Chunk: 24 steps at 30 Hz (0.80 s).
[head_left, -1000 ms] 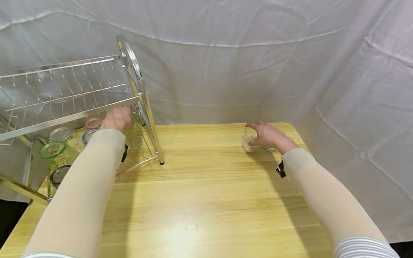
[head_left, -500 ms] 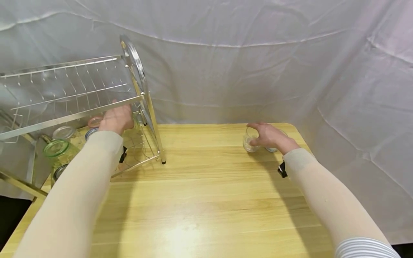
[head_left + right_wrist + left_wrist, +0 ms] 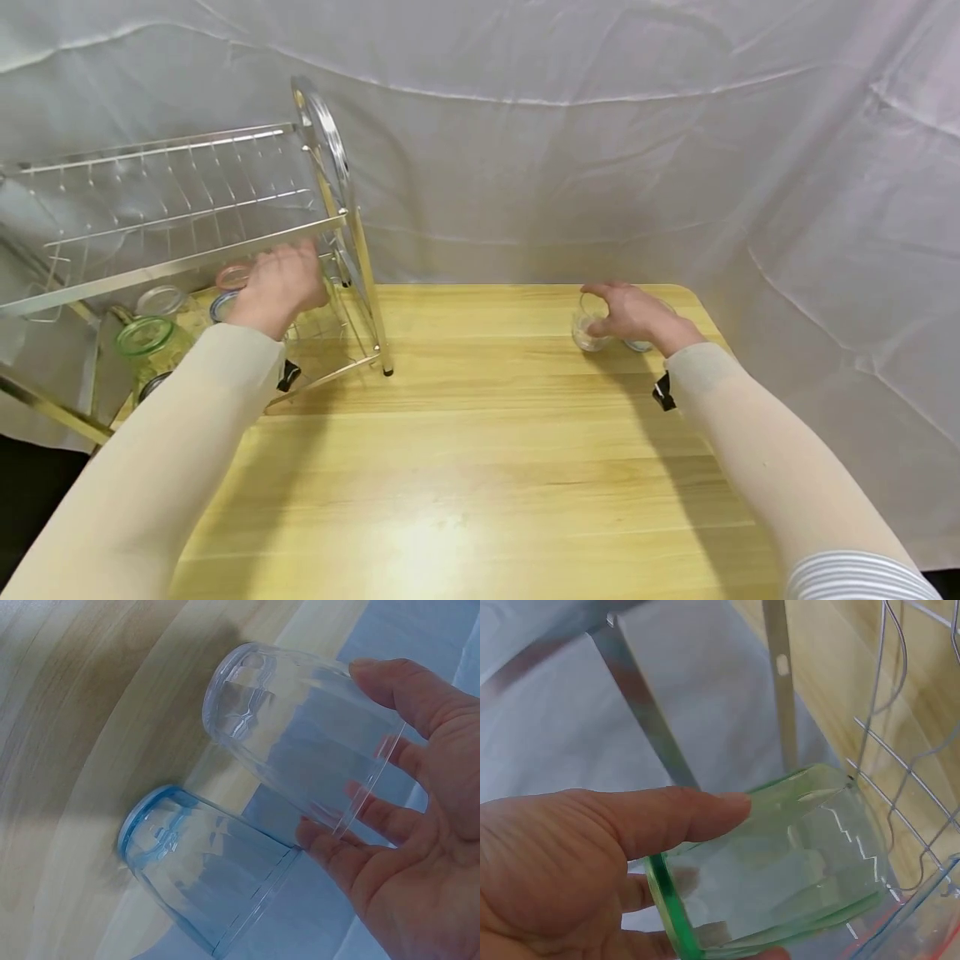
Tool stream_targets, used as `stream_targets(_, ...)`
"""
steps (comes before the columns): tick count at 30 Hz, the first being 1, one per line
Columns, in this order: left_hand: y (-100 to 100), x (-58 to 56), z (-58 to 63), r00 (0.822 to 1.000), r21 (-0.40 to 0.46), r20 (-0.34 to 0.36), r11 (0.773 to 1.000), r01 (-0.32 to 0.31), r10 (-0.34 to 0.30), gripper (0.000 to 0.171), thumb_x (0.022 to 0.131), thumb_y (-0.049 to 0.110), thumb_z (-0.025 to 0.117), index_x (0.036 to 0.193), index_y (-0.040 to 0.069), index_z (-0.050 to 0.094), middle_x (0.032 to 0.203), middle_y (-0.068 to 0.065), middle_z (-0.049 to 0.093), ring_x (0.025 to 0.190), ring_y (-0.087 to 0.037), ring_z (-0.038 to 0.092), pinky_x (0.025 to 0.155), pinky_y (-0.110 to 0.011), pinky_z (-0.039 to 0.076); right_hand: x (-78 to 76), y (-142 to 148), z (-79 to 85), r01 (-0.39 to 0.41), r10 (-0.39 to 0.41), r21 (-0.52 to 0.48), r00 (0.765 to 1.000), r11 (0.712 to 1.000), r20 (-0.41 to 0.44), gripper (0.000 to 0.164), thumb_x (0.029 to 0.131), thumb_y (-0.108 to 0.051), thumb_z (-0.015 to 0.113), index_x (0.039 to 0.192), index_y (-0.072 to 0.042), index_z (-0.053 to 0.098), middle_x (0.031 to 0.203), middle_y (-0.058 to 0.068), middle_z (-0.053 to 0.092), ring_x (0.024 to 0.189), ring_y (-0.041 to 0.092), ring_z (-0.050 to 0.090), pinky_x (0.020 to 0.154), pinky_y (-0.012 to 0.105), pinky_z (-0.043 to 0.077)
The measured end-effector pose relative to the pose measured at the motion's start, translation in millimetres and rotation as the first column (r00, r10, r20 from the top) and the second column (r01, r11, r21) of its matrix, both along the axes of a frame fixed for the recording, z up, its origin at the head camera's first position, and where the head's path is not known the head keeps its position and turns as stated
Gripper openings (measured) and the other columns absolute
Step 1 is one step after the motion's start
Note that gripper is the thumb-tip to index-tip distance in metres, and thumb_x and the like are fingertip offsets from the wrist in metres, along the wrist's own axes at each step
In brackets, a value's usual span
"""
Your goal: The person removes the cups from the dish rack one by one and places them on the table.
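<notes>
**Green glass (image 3: pixel 802 862) in the left hand (image 3: pixel 562 862), clear glass (image 3: pixel 300 735) in the right!**

And it's a firm hold on the left: thumb laid along the green glass, fingers wrapped about its rim, right there below the upper shelf at the right end of the metal rack (image 3: pixel 370 292). Whether its base touches the lower wires, I can't tell from these views!

Across to the far right, and the right hand (image 3: pixel 630 317) has the clear glass by its rim, thumb on one side, fingers on the other, base down on the wooden table (image 3: pixel 480 433). Just beside it stands a blue-tinted glass (image 3: pixel 202 877), one fingertip close to its rim; touching or not, too tight to call!

Back left, what a crowd in the rack: a red-rimmed glass (image 3: pixel 233 277) at the far side, a blue-rimmed glass (image 3: pixel 223 307) close by, a green-rimmed glass (image 3: pixel 146 335) nearer and further left. Behind it all, a pale curtain (image 3: pixel 510 183) hangs in creases!
</notes>
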<state>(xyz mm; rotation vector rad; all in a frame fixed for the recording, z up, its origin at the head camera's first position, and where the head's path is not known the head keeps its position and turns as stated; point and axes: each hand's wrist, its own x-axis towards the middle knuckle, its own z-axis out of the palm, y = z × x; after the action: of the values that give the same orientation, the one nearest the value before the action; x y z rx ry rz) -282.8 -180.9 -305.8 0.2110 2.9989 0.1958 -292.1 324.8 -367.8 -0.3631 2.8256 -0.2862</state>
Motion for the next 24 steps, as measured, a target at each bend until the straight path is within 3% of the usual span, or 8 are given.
stream_targets(6, 8, 11.8, 3.3, 1.0, 0.049, 0.013, 0.998, -0.026, 0.025, 0.064, 0.085, 0.008, 0.064, 0.138, -0.012, 0.035, 0.123, -0.041, 0.046, 0.114, -0.066, 0.049, 0.096, -0.074, 0.047, 0.2, 4, -0.9, 0.008, -0.008, -0.005, 1.0, 1.0, 0.004, 0.081, 0.098, -0.031, 0.071, 0.166, -0.015, 0.031, 0.168, 0.032, 0.025, 0.153, 0.056, 0.027, 0.117, 0.073, 0.034)
stream_targets(12, 13, 22.8, 9.6, 0.997, 0.032, 0.066, 0.999, -0.039, 0.037, 0.074, 0.087, 0.016, 0.072, 0.145, -0.009, 0.034, 0.129, -0.04, 0.043, 0.112, -0.063, 0.053, 0.091, -0.07, 0.051, -0.5, 4, -1.4, 0.013, -0.013, -0.009, 1.0, 1.0, 0.009, 0.082, 0.098, -0.03, 0.07, 0.167, -0.016, 0.03, 0.169, 0.032, 0.024, 0.154, 0.056, 0.024, 0.117, 0.074, 0.034)
stream_targets(18, 19, 33.3, 18.5, 0.995, 0.006, 0.095, 1.0, -0.018, 0.018, 0.074, 0.087, 0.022, 0.076, 0.143, -0.008, 0.038, 0.132, -0.041, 0.044, 0.112, -0.06, 0.057, 0.092, -0.068, 0.053, -1.5, 5, -1.2, 0.004, -0.004, -0.014, 1.0, 1.0, -0.002, 0.084, 0.096, -0.028, 0.072, 0.167, -0.013, 0.03, 0.168, 0.033, 0.026, 0.154, 0.056, 0.025, 0.118, 0.073, 0.033)
stream_targets(24, 25, 47.4, 25.3, 0.993, 0.011, 0.116, 1.0, 0.027, -0.028, 0.079, 0.089, 0.028, 0.078, 0.146, -0.008, 0.038, 0.142, -0.045, 0.041, 0.125, -0.063, 0.05, 0.101, -0.073, 0.047, -1.1, 5, -2.1, -0.001, 0.001, -0.016, 1.0, 1.0, -0.004, 0.085, 0.096, -0.029, 0.074, 0.167, -0.013, 0.03, 0.167, 0.034, 0.026, 0.152, 0.057, 0.027, 0.118, 0.073, 0.033)
